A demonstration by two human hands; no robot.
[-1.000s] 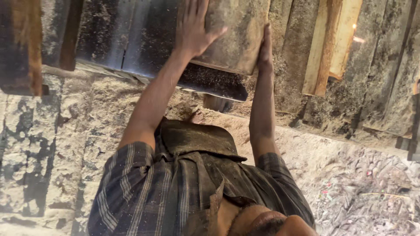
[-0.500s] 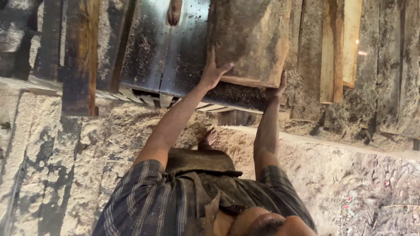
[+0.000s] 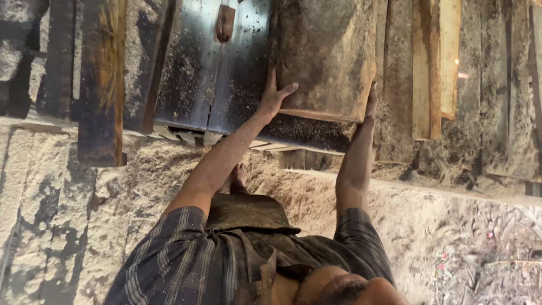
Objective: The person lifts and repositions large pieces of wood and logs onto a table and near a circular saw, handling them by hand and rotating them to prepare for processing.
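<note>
Your left hand presses flat, fingers spread, on the near left corner of the slab lying on the far steel table, right hand gripping its near right corner

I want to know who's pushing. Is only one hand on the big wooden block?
No, both the left hand and right hand press against the wooden block.

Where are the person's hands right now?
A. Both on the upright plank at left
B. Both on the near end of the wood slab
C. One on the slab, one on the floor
B: the left hand and right hand press the near end of the wood slab on the metal table.
</note>
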